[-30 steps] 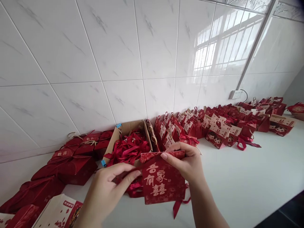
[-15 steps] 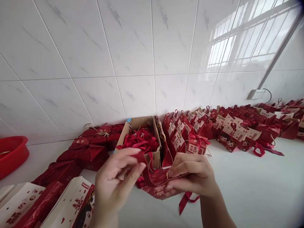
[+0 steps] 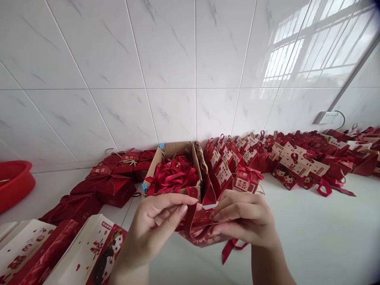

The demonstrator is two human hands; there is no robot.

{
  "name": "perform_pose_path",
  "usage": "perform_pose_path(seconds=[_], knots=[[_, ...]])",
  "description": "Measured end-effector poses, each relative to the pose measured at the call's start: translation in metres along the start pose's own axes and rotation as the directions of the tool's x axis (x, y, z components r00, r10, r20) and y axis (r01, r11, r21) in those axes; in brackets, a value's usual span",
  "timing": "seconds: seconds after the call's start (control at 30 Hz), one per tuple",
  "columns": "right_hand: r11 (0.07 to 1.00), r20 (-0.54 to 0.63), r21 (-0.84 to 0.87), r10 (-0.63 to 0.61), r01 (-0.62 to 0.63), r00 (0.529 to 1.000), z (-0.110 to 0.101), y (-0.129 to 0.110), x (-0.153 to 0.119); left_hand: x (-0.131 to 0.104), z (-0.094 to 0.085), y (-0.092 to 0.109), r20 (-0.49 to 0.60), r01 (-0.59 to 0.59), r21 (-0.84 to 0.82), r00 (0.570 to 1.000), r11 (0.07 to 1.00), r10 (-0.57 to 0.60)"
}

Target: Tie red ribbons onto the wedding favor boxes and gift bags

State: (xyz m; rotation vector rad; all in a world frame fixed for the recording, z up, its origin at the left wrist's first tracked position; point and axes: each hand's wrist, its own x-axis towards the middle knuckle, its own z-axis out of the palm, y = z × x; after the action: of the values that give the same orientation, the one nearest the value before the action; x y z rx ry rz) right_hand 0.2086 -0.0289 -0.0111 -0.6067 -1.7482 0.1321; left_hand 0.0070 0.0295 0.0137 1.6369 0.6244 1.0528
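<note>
Low in the middle, a red printed paper gift box [image 3: 204, 236] hangs over the table between my hands. My right hand [image 3: 247, 217] is closed on its upper right edge, thumb below and fingers above. Between thumb and forefinger, my left hand [image 3: 158, 223] pinches a dark red ribbon [image 3: 190, 219] that runs down in front of the box's left part. A second piece of red ribbon [image 3: 233, 248] trails beneath my right hand. Just behind my hands stands a cardboard box [image 3: 196, 158] full of red ribbons [image 3: 176, 174].
Finished-looking red gift boxes [image 3: 222, 174] crowd along the tiled wall to the right. Dark red boxes [image 3: 115, 190] are grouped at the left. Flat cream-and-red cartons [image 3: 80, 253] lie at the front left, near a red basin [image 3: 16, 184]. A socket strip [image 3: 328, 117] sits by the wall.
My left hand has shifted slightly right and lower, with the ribbon now more upright in its pinch. My right hand keeps its hold on the box. The view has shifted slightly.
</note>
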Motion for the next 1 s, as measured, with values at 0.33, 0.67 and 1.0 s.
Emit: perform_pose_path(seconds=[0.33,0.67,1.0], knots=[[0.999,0.102,0.034,0.022,-0.026,0.995,-0.001,0.002,-0.003,0.019,-0.007,-0.008,0.279,-0.106,0.099,0.957,0.989,0.075],[0.999,0.113,0.035,-0.012,0.008,0.993,0.001,-0.001,-0.002,0.012,0.002,-0.011,0.205,0.009,-0.049,0.979,0.999,0.001],[0.996,0.054,-0.048,-0.068,0.07,0.996,0.002,-0.002,-0.003,0.008,0.003,-0.01,0.302,0.087,-0.218,0.953,0.972,-0.017]])
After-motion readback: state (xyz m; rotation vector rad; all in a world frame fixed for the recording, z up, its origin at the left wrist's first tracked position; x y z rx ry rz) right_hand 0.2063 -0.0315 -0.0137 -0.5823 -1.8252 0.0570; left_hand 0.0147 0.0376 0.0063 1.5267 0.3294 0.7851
